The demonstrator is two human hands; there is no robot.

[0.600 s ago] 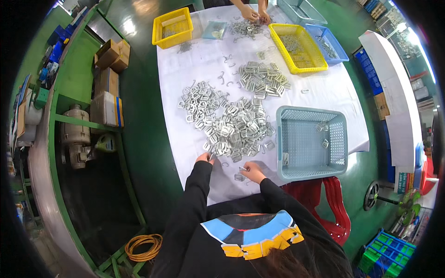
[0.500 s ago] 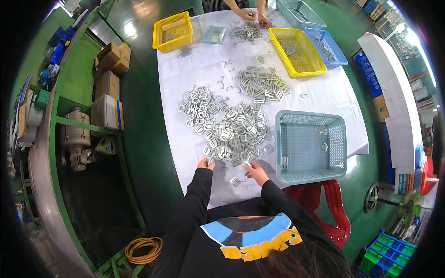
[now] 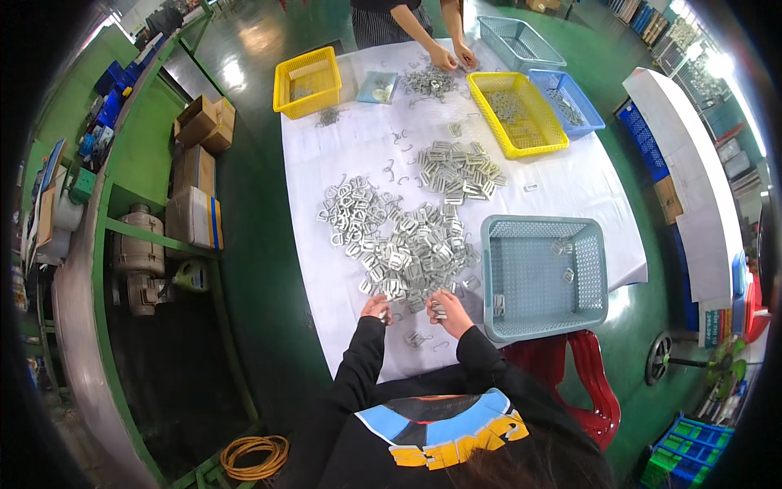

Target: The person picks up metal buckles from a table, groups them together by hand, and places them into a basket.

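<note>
My right hand [image 3: 450, 313] is closed round a flat, slotted metal buckle [image 3: 440, 310] at the near edge of a big pile of silvery buckles [image 3: 415, 253]. To its left, my left hand [image 3: 375, 307] is pinched on a small metal piece, mostly covered by the fingers. Between and just below the hands, a few loose buckles [image 3: 415, 338] and thin wire hooks lie on the white-covered table [image 3: 318, 269]. Just right of my right hand stands a grey-blue plastic basket [image 3: 544, 332] with a few metal pieces inside.
Across the table, another person's hands [image 3: 453, 59] work over a heap of small metal parts [image 3: 429, 81]. Yellow baskets [image 3: 281, 96] and a blue basket [image 3: 599, 127] stand around the far side. A red plastic chair [image 3: 599, 383] is below the grey-blue basket. Green shelving [image 3: 106, 326] runs along the left.
The view has tilted, so the table sits lower in the picture. My hands have come closer together, the left shifting right. The other person's hands have shifted slightly.
</note>
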